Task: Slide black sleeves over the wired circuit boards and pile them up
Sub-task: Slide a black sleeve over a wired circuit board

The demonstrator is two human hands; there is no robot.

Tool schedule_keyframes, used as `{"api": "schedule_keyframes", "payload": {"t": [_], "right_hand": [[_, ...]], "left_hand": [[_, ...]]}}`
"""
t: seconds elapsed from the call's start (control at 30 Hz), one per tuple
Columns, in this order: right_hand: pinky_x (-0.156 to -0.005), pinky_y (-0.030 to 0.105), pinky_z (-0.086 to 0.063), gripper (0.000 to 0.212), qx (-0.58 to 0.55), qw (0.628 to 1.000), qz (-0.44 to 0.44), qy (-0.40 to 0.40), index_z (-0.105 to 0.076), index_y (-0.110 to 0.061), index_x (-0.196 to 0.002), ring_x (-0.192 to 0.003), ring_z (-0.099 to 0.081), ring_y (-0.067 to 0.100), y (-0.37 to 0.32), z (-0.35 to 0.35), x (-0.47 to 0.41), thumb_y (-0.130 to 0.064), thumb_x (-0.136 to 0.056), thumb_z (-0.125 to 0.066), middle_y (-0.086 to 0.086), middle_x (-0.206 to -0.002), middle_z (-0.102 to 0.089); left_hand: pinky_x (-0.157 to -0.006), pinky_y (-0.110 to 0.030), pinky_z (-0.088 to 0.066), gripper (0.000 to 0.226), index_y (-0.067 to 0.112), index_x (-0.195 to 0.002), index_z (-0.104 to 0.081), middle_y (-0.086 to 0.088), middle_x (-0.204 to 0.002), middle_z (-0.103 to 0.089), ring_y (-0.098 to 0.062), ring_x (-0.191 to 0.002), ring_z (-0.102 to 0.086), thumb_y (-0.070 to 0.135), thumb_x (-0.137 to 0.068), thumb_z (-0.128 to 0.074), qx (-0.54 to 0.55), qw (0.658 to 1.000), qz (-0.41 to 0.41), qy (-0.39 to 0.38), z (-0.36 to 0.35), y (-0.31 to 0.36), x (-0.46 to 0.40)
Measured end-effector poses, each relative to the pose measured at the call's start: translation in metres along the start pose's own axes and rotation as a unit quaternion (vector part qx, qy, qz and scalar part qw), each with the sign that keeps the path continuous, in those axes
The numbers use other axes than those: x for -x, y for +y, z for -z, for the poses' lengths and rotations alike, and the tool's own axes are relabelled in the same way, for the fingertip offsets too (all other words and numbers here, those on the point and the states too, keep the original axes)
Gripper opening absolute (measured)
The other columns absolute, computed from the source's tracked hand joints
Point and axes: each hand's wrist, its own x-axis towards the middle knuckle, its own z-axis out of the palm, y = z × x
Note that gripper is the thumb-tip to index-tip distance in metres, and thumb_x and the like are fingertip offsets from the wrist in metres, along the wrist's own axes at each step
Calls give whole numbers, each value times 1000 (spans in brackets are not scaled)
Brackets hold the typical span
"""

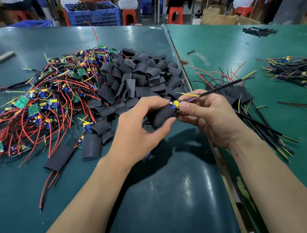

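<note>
1. The left hand (140, 129) curls its fingers around a black sleeve (160, 115), above the green table (169, 202).
2. The right hand (207, 117) pinches the circuit board (175, 106) at the sleeve's open end.
3. Loose sleeves (139, 77) lie piled just behind the hands.

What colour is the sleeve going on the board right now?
Black, matte. The sleeve is in the left hand; head view shows it best.

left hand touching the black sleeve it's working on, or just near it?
Touching. The head view shows the left hand with thumb and fingers wrapped around the black sleeve, no gap visible, while the right hand holds the circuit board at the sleeve's mouth.
</note>
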Motion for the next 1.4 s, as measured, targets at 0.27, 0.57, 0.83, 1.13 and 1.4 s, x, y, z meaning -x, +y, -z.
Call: {"api": "schedule_keyframes", "payload": {"t": [0.27, 0.57, 0.83, 1.13, 1.4], "right_hand": [[-65, 24, -56, 18, -25, 999, -35, -1, -65, -3, -80, -74, -69, 16, 0, 0, 0, -2, -63, -71, 7, -79, -71], [-59, 21, -56, 8, -22, 996, -78, 26, -77, -13, -67, -63, -68, 12, 3, -3, -1, -8, -62, -72, 4, -72, -73], [-57, 20, -55, 8, -25, 996, -64, 49, -77, -13, -68, -59, -68, 12, 0, -4, -2, -10, -62, -74, 4, -69, -72], [-57, 20, -54, 7, 55, 995, -72, 48, -73, -14, -63, -56, -65, 12, 1, -7, 2, -18, -57, -77, 3, -64, -69], [-54, 18, -54, 9, -38, 995, -77, 56, -72, -12, -56, -52, -62, 9, 0, -9, -1, -10, -64, -72, 2, -63, -68]], "left_hand": [[-89, -32, -55, 35, 6, -112, -65, 2, -109, -70, -10, -101, -67, 11, -80, -80, -21, 1000, -14, 3, 2, 5, -1], [-90, -44, -55, 43, 7, -118, -66, -1, -116, -70, -20, -105, -68, 24, -81, -80, -82, 995, -15, -48, 3, 6, -4], [-86, -30, -53, 39, 10, -109, -73, 0, -101, -73, -14, -91, -68, 34, -78, -79, -66, 995, 68, -22, 14, 2, -5], [-78, -36, -54, 34, -2, -106, -73, -8, -97, -73, -25, -82, -67, 18, -79, -80, -113, 992, -48, -33, 6, 2, -7], [-92, -35, -52, 51, 5, -116, -70, -7, -109, -69, -21, -100, -66, 28, -74, -84, -83, 995, -22, -40, 15, -3, -9]]}}
